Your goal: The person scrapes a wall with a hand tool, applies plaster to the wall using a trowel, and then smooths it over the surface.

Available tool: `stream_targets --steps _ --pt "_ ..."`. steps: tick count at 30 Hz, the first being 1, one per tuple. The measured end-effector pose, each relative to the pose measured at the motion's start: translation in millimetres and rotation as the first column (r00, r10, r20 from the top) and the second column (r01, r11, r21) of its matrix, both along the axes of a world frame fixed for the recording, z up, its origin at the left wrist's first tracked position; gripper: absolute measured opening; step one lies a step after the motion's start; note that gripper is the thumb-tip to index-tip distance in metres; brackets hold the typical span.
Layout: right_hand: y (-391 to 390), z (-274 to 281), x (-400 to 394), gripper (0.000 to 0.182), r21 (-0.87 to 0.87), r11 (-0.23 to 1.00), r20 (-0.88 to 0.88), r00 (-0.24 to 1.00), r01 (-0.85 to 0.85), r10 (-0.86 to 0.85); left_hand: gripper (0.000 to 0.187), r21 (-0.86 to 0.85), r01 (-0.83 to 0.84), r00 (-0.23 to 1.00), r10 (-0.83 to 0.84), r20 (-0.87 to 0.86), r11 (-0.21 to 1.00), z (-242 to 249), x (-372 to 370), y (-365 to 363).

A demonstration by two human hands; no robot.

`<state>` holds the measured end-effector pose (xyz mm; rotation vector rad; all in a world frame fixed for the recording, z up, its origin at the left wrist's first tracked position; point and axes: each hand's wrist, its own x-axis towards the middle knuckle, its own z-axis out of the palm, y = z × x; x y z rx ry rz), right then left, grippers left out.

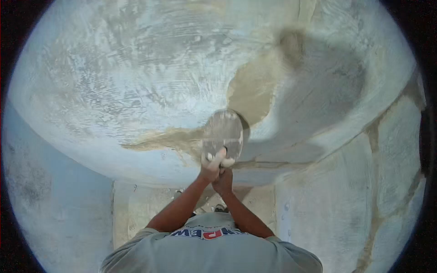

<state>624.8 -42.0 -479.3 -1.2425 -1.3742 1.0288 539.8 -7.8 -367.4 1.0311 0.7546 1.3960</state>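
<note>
A worn grey float board [222, 129] with a rounded far end lies against the plastered surface at the middle of the view. My left hand [212, 167], pale with dust or plaster on the fingers, grips the board's near end, its thumb or a finger laid over the face. Just below and to the right, my right hand [222, 182] is closed close against the left one; what it holds is hidden. Wet-looking brown plaster [252, 93] spreads beyond the board, and a brown streak [168, 138] runs off to its left.
The large whitish curved surface [136, 68] fills the upper view, with a dark shadow [318, 91] at right. A bluish wall [73, 191] stands at left, and a patched wall [332, 204] with brown seams at right. Floor [152, 200] shows below.
</note>
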Motion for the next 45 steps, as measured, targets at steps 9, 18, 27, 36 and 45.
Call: stream_targets --steps 9,18,27,36,45 --pt "-20 40 1 0.02 0.015 1.0 0.038 0.999 -0.009 0.008 0.021 -0.236 -0.025 0.999 0.031 0.022 0.972 42 12 -24" --pt "-17 -19 6 0.022 -0.013 0.999 -0.063 0.997 -0.045 0.044 0.035 -0.236 -0.057 0.998 0.064 0.023 0.97 15 11 -23" --pt "-9 -3 -4 0.017 0.063 0.998 -0.135 0.991 0.022 -0.013 0.024 -0.239 -0.069 0.996 0.078 0.03 0.968 22 13 -27" --pt "-19 55 0 0.021 -0.018 1.0 -0.078 0.997 -0.021 0.02 0.027 -0.265 0.02 0.995 0.007 0.1 0.964 5 6 -21" --pt "-18 67 0 0.016 0.025 0.999 0.026 0.999 0.038 -0.039 0.024 -0.16 -0.101 0.98 0.126 0.155 0.982 6 16 -20"
